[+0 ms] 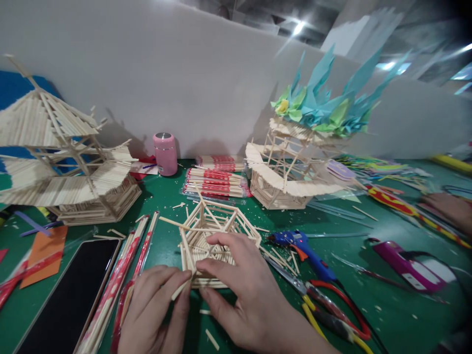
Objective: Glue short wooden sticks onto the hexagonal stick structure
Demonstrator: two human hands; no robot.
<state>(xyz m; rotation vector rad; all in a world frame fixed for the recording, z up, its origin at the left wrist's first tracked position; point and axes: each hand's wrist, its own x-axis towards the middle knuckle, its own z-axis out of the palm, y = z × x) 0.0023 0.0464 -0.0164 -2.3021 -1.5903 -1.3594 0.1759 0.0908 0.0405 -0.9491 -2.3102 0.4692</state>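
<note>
In front of me on the green table stands a small many-sided frame (pixel 210 283) of thin wooden sticks, open at the top, with crossing sticks inside. My left hand (pixel 155 307) is closed at its near left corner, pinching a short wooden stick (pixel 177 292) between thumb and fingers. Over the near side reaches my right hand (pixel 245 285), its thumb and fingers closed around the edge of the frame by that same corner. The fingertips hide part of the joint there. To the right lie a blue glue gun (pixel 295 239) and scissors (pixel 287 276).
A larger stick pavilion (pixel 84 184) stands left, another (pixel 295 187) topped with blue paper right. Packed sticks (pixel 216 182), a pink bottle (pixel 165 155) and a phone (pixel 70 295) lie around. Red-handled pliers or cutters (pixel 332 314) lie near my right arm. Another person's hand (pixel 448 211) is far right.
</note>
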